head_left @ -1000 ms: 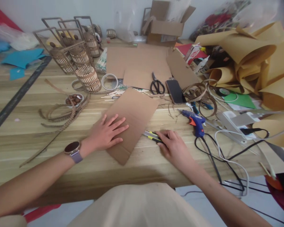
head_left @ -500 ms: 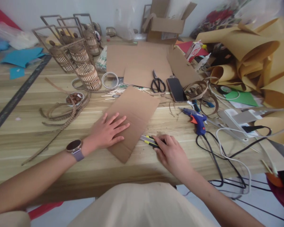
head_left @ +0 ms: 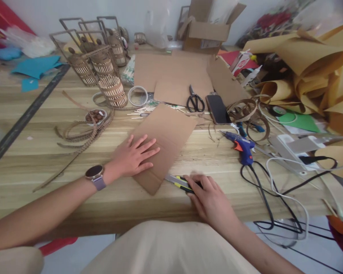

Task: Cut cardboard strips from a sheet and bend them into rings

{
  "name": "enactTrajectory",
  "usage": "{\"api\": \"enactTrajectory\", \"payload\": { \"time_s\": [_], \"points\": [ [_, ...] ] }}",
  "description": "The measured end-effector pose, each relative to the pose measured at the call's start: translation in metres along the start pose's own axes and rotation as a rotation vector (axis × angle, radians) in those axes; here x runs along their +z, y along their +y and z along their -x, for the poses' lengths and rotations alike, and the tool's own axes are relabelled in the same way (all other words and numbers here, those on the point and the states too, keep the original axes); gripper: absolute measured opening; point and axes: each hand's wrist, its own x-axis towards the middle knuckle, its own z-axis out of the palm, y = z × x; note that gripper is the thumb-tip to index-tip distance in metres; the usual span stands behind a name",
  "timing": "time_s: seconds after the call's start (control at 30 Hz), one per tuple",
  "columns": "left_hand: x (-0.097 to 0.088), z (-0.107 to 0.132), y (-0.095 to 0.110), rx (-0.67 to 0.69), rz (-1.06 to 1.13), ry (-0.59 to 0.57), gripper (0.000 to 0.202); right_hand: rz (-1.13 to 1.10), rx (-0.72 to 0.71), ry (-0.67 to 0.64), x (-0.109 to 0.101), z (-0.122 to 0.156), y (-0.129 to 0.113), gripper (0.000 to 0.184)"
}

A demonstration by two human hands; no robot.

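Observation:
A rectangular piece of brown cardboard point(head_left: 171, 133) lies at a slant on the wooden table. My left hand point(head_left: 137, 156) rests flat on its left side, fingers spread, a watch point(head_left: 95, 173) on the wrist. In my right hand point(head_left: 210, 194) is a yellow and black utility knife point(head_left: 180, 183), its blade pointing left. The blade tip is at the cardboard's lower right edge; whether it touches the edge I cannot tell.
Beyond the cardboard lie black scissors point(head_left: 194, 101), a phone point(head_left: 218, 109) and larger cardboard sheets point(head_left: 177, 70). A blue glue gun point(head_left: 241, 146) with its cord is to the right. Stick-covered lanterns point(head_left: 112, 91), woven strips point(head_left: 85, 142) and a small bowl point(head_left: 96, 116) stand left.
My right hand has brought the knife down and slightly left along the cardboard's right edge, nearer its bottom corner. My left hand stays on the cardboard. The whole view has shifted slightly.

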Motion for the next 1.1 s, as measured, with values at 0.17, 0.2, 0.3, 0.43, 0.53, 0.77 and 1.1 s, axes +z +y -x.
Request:
{"api": "enactTrajectory", "payload": {
  "time_s": [0.17, 0.2, 0.3, 0.43, 0.53, 0.77, 1.1],
  "points": [
    [-0.001, -0.001, 0.0, -0.006, 0.019, 0.001, 0.059, 0.037, -0.04, 0.006, 0.005, 0.003, -0.004, 0.042],
    [-0.001, -0.001, 0.0, -0.007, 0.022, 0.002, 0.058, 0.049, -0.046, 0.015, 0.006, 0.003, -0.004, 0.042],
    [-0.001, -0.001, 0.001, -0.007, 0.025, 0.008, 0.058, 0.088, -0.063, 0.033, 0.007, 0.006, -0.006, 0.044],
    [-0.001, -0.001, 0.001, -0.009, 0.029, 0.01, 0.058, 0.106, -0.095, 0.026, 0.006, 0.005, -0.008, 0.042],
    [-0.002, -0.001, 0.001, -0.012, 0.035, 0.003, 0.058, 0.11, -0.122, 0.044, 0.006, 0.005, -0.009, 0.041],
    [-0.002, -0.001, 0.001, -0.008, 0.045, 0.003, 0.059, 0.09, -0.11, 0.029, 0.006, 0.001, -0.009, 0.042],
    [-0.009, 0.02, 0.003, -0.338, 0.105, 0.168, 0.063, -0.064, -0.095, -0.023, -0.001, -0.004, -0.003, 0.041]
  ]
}}
